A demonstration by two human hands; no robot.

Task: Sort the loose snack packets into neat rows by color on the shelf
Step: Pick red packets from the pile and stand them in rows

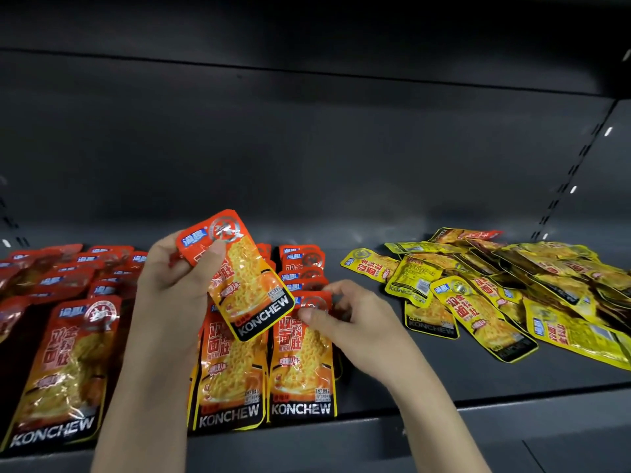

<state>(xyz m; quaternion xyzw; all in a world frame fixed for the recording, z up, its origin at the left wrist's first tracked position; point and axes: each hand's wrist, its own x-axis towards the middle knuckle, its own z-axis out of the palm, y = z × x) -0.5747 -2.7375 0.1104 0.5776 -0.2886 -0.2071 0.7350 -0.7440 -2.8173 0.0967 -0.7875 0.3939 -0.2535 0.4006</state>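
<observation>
My left hand (174, 278) holds a red-orange snack packet (246, 278) up above the shelf, thumb over its top corner. My right hand (345, 319) pinches the top edge of another red packet (302, 363) that lies in the front row. Red packets (68, 363) lie in overlapping rows across the left and middle of the shelf. A loose heap of yellow packets (495, 288) covers the right side, some face down.
The dark grey shelf (426, 380) has a bare strip between the red rows and the yellow heap. Its back wall rises behind, and a slotted upright (566, 179) stands at the right. Another shelf board hangs overhead.
</observation>
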